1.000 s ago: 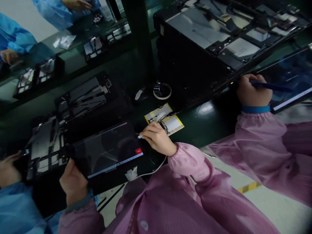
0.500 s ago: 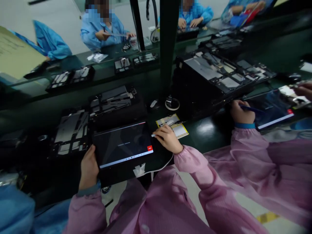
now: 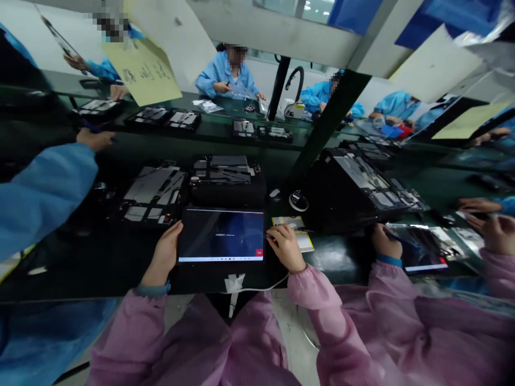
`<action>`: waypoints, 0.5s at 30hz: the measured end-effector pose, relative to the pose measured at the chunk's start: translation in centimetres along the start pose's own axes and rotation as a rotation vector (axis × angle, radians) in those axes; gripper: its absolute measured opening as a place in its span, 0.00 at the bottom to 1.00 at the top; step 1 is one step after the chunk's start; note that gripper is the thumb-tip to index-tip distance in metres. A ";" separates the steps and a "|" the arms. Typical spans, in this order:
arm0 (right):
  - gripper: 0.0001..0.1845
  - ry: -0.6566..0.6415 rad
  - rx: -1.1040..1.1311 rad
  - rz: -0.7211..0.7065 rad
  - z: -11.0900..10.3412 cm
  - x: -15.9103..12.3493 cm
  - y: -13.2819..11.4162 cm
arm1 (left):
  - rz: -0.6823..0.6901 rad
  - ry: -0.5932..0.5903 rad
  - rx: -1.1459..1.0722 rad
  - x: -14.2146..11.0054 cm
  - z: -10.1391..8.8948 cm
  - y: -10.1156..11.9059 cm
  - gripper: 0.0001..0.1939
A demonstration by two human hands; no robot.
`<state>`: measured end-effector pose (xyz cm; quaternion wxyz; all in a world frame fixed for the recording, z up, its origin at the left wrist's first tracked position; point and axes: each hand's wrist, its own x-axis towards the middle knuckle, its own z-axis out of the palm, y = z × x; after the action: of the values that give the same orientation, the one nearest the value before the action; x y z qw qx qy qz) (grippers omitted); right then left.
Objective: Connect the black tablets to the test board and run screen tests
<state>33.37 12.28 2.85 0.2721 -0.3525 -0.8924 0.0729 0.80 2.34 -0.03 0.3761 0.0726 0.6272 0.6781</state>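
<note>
A tablet with a lit dark screen, a pale bar along the bottom and a red square in the lower right corner is in front of me. My left hand grips its left edge, thumb by the frame. At the right edge, my right hand is closed in a pinch; what sits between its fingertips is too small to make out. Just behind that hand lie yellow-edged cards, partly covered by it. A white cable runs along the table's front edge below.
Stacks of opened tablet bodies stand behind left, behind the tablet and at right. A round metal-rimmed object lies near the right stack. A co-worker's blue sleeve reaches in from the left; another co-worker's hand holds a tablet at right.
The view has swung left and levelled, so the tablet looks straighter. My right fingertips have come closer to its right edge. A blue sleeve now extends over the table at left.
</note>
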 end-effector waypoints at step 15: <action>0.05 0.011 -0.280 0.224 -2.8 -0.7 1.5 | 0.002 0.011 -0.007 -0.2 -0.6 0.0 0.07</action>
<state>36.17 12.74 4.48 0.2155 -0.4847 -0.8474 -0.0240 0.64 1.77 -0.10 0.3721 0.0684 0.6270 0.6810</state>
